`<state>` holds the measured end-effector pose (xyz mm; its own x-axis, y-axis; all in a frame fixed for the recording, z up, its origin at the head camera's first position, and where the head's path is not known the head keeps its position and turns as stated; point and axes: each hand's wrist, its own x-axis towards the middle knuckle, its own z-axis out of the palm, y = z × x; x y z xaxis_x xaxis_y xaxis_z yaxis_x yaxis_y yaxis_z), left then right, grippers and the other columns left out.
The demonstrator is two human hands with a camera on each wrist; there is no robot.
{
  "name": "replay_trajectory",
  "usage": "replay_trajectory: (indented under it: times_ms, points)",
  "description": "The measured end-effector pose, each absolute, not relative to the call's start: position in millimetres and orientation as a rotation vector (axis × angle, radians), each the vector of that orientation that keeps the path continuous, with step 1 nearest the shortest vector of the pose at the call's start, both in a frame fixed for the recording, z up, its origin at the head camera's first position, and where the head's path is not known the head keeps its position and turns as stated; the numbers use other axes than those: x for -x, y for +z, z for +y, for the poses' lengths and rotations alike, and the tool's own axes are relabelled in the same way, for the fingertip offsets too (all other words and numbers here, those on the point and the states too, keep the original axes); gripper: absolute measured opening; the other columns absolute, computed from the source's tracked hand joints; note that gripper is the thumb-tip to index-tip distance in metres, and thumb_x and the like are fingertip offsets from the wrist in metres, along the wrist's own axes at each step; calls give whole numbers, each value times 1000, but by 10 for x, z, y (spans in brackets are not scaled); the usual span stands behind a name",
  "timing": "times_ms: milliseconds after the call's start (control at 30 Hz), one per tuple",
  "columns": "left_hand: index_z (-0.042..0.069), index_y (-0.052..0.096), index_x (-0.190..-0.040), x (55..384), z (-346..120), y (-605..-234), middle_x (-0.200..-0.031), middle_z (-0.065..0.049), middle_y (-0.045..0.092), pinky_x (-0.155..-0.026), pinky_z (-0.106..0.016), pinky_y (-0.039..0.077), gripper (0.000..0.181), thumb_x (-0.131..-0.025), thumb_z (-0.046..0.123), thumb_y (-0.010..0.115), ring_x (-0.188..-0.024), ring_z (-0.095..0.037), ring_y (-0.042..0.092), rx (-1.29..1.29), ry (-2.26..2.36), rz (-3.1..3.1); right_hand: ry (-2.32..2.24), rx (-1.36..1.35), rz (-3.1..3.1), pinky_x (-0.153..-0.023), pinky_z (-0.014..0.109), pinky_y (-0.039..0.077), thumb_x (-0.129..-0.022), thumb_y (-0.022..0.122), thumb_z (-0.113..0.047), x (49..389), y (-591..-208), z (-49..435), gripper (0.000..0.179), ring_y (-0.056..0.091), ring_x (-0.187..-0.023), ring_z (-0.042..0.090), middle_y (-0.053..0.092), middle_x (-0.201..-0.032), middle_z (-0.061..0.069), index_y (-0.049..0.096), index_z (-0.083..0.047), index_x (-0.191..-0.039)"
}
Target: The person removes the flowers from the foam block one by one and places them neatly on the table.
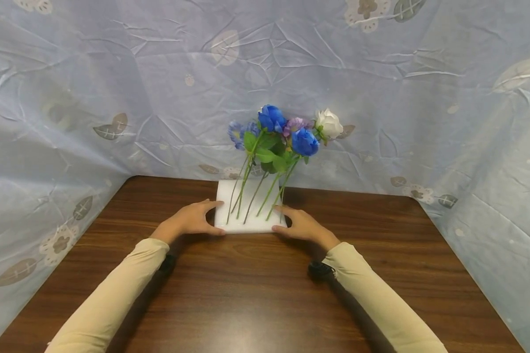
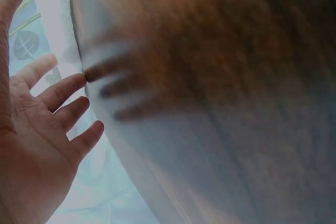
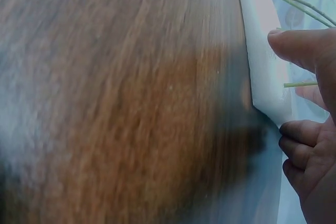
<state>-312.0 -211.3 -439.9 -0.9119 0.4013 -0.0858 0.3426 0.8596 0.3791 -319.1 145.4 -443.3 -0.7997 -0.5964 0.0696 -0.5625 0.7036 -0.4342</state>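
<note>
A white foam block [image 1: 256,228] rests on the brown wooden table, with several artificial flower stems stuck upright into it, leaning a little to the right. They bear blue flowers [image 1: 304,142], a purple flower [image 1: 297,126] and a white flower [image 1: 329,123]. My left hand [image 1: 193,218] is at the block's left side, its fingers spread in the left wrist view, fingertips at the block's edge. Across from it, my right hand [image 1: 308,226] touches the right side. Its thumb lies against the block [image 3: 261,51] in the right wrist view, with the other fingers slightly bent near the corner.
The wooden table [image 1: 229,284] extends in front of the block and to both sides. Behind the table and along its sides hangs a pale blue curtain [image 1: 159,88] with leaf and flower prints. Dark bands [image 1: 320,270] are on both wrists.
</note>
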Motion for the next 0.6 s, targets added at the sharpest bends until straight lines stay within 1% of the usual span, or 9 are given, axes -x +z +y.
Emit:
replay_trajectory:
  times_ms: [333, 600]
  points:
    - [16, 38, -159, 3106, -2242, -4419, -160, -31, 34, -111, -66, 39, 109, -74, 74, 75, -145, -50, 38, -570, 540, 2886, -648, 993, 2838, -114, 51, 44, -97, 68, -41, 3196, -4424, 1322, 71, 51, -140, 37, 48, -156, 19, 44, -7, -155]
    - [15, 40, -158, 3081, -2342, -4417, -159, -31, 35, -112, -66, 38, 109, -74, 73, 76, -145, -51, 38, -555, 556, 2890, -620, 1015, 2838, -112, 52, 45, -97, 67, -41, 3202, -4412, 1204, 71, 53, -138, 40, 46, -156, 21, 44, -7, -155]
